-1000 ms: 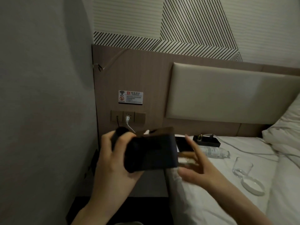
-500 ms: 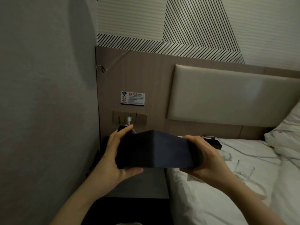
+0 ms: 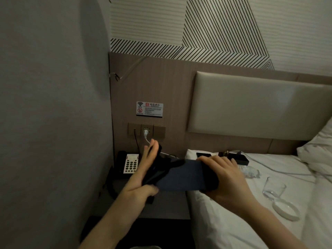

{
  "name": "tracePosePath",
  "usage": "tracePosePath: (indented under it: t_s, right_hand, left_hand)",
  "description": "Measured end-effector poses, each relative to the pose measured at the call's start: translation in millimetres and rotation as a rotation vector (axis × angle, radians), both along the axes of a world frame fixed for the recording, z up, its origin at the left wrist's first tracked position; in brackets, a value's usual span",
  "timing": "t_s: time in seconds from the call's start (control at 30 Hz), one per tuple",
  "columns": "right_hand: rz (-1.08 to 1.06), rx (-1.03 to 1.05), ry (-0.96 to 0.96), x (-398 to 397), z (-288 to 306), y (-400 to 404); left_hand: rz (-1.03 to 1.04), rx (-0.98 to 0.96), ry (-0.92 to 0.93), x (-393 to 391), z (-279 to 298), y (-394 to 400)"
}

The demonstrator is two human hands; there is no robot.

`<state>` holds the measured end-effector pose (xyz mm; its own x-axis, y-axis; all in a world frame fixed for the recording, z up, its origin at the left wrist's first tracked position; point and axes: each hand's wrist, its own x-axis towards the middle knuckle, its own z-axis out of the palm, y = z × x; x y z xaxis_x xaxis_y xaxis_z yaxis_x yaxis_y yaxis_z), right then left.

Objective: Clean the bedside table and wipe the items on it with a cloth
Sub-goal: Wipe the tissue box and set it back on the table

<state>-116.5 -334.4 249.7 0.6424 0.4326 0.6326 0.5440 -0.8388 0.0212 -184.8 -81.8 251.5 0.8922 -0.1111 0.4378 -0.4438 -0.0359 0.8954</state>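
Two hands over the desk (image 3: 161,209), right hand (image 3: 227,178) gripping a dark blue folder (image 3: 183,177), left hand (image 3: 143,177) flat, fingers straight, pressing a black cloth (image 3: 161,168) on it, telephone (image 3: 128,165) behind.

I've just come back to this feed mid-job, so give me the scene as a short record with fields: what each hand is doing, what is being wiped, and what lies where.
left hand: fingers straight, pressing a black cloth against the item
right hand: grips the dark flat item at its right end
item position: held above the edge between bedside table and bed
bedside table: telephone at the back left
bed: black tray, plastic bottle, glass, white dish
wall sockets: white plug inserted
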Motion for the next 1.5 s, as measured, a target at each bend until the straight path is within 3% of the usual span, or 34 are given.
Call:
tracePosePath:
  t_s: [0.13,0.3,0.4,0.5,0.6,0.7,0.77,0.83,1.0,1.1,1.4,1.5]
  right_hand:
    - [-0.053,0.075,0.005,-5.7,-10.6,7.8]
    - [-0.183,0.105,-0.130,-19.0,-7.9,25.2]
    - [-0.234,0.040,-0.206,-24.9,-1.5,34.5]
    - [-0.255,-0.021,-0.236,-26.9,3.2,39.2]
    - [-0.265,-0.003,-0.237,-26.4,5.4,41.3]
    - [-0.228,0.011,-0.235,-27.1,5.3,46.9]
    - [-0.167,0.012,-0.230,-29.6,3.3,52.9]
    - [-0.113,0.010,-0.201,-32.2,1.0,57.5]
    - [-0.121,0.028,-0.121,-35.1,-2.5,54.3]
    - [-0.108,0.007,-0.124,-36.8,-2.5,56.5]
    - [0.007,-0.105,-0.204,-31.9,18.9,54.0]
    - [0.039,-0.048,-0.144,-25.9,34.2,37.1]
  left_hand:
    - [0.128,-0.032,-0.056,5.3,1.4,-16.5]
    - [0.327,-0.328,0.032,13.3,-12.7,-22.7]
    - [0.481,-0.350,0.030,14.7,-17.1,-31.0]
    - [0.590,-0.216,-0.062,12.8,-18.8,-29.7]
    - [0.682,0.061,-0.295,7.9,-18.3,-27.3]
    - [0.739,0.536,-0.390,4.5,-13.0,-33.9]
    - [0.647,0.897,-0.367,5.0,-9.5,-43.4]
    - [0.516,1.075,-0.344,7.9,-9.9,-50.6]
    - [0.350,1.149,-0.431,17.5,-14.0,-26.8]
    - [0.490,1.252,-0.388,17.4,-7.6,-17.1]
    - [0.717,1.062,-0.529,20.9,-17.0,0.0]
    - [0.752,0.996,-0.521,22.4,-21.8,12.8]
